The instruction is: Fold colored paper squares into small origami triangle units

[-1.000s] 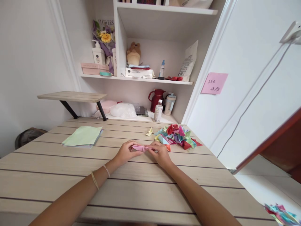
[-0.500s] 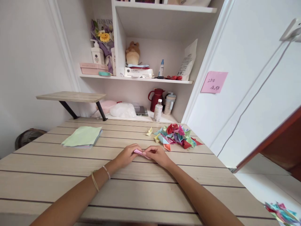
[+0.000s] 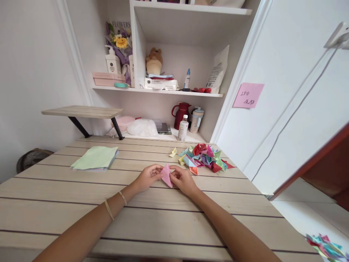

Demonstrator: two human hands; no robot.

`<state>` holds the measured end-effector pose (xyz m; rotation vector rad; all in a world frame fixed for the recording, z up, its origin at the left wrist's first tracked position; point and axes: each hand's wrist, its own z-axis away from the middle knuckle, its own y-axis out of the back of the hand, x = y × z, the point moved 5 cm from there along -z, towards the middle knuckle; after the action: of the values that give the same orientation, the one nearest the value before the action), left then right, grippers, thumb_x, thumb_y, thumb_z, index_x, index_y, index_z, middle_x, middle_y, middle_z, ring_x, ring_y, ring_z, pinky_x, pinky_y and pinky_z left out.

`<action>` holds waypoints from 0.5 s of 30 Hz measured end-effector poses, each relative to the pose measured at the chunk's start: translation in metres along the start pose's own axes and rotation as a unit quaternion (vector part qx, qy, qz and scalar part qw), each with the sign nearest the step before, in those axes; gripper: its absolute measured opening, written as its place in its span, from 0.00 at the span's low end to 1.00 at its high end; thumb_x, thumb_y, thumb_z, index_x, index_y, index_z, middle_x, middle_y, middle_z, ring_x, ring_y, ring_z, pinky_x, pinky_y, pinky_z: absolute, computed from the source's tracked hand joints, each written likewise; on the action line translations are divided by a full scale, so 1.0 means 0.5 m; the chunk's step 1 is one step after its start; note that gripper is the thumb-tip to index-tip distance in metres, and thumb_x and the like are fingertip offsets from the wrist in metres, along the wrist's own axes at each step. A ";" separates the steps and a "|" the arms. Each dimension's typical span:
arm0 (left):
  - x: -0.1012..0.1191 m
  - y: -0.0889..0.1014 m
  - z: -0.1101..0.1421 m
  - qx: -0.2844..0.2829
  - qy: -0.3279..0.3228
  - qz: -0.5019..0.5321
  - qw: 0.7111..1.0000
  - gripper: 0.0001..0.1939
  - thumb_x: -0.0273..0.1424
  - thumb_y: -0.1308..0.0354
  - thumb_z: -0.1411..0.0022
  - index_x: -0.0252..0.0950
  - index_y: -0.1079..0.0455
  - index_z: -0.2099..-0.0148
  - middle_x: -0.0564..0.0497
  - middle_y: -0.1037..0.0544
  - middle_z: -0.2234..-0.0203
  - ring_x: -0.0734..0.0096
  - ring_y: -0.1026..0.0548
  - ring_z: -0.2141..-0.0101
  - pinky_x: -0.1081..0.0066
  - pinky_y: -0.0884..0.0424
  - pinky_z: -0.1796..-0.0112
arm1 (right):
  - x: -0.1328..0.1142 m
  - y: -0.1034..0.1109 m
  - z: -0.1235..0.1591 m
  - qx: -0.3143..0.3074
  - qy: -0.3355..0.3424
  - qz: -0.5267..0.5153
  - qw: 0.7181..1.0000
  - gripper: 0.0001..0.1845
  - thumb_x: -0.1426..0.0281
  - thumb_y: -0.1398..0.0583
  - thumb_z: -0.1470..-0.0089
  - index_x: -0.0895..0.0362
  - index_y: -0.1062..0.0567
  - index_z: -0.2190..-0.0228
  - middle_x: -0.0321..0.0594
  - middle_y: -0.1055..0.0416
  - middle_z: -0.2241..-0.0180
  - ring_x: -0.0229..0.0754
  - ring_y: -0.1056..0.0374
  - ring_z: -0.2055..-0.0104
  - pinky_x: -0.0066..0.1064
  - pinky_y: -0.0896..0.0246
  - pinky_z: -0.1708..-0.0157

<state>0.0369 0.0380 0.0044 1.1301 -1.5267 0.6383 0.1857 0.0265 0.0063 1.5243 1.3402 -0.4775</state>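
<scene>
A piece of folded pink paper (image 3: pixel 166 176), roughly triangular, is held up between my two hands over the middle of the table. My left hand (image 3: pixel 148 177) pinches its left side between thumb and fingers. On the other side, my right hand (image 3: pixel 184 178) grips the right edge, with the fingertips partly behind the paper. Just beyond my right hand lies a pile of folded paper boats (image 3: pixel 203 158) in many colours. One small yellow paper boat (image 3: pixel 173 152) sits apart, left of that pile.
A stack of paper sheets (image 3: pixel 95 158), light green on top, lies at the table's left. Behind it stands a small raised shelf (image 3: pixel 81 111) on black legs. At the back are a bottle (image 3: pixel 183 128) and a red jug (image 3: pixel 181 115). More folded paper (image 3: pixel 327 246) lies low at right.
The pink paper was seen narrow, nearly edge-on; it is now turned so its flat triangular face shows. Both hands have shifted their grip on it and stay in about the same place.
</scene>
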 end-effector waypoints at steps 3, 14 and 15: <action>-0.020 0.008 -0.009 0.011 0.028 0.033 0.999 0.16 0.35 0.41 0.49 0.32 0.34 0.59 0.49 0.27 0.71 0.75 0.29 0.74 0.72 0.33 0.71 | -0.007 0.000 0.000 0.022 0.005 -0.001 1.000 0.12 0.67 0.46 0.51 0.57 0.30 0.63 0.34 0.31 0.82 0.35 0.38 0.82 0.25 0.43 0.80; -0.035 0.016 -0.010 0.013 0.135 0.137 0.981 0.19 0.35 0.37 0.55 0.30 0.32 0.61 0.47 0.25 0.73 0.70 0.26 0.72 0.69 0.31 0.67 | -0.021 0.009 0.004 0.045 0.058 0.050 0.996 0.11 0.74 0.46 0.55 0.57 0.26 0.68 0.36 0.29 0.77 0.35 0.36 0.77 0.25 0.40 0.76; -0.036 0.019 -0.010 0.021 0.133 0.138 0.981 0.19 0.33 0.36 0.56 0.30 0.32 0.61 0.47 0.25 0.71 0.70 0.26 0.70 0.68 0.32 0.66 | -0.021 0.009 0.004 0.032 0.061 0.054 0.996 0.12 0.74 0.45 0.55 0.57 0.26 0.68 0.36 0.29 0.77 0.35 0.35 0.77 0.25 0.40 0.75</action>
<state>0.0300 0.0520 -0.0094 0.8296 -1.4522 0.9743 0.1870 0.0202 0.0156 1.6936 1.3374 -0.3674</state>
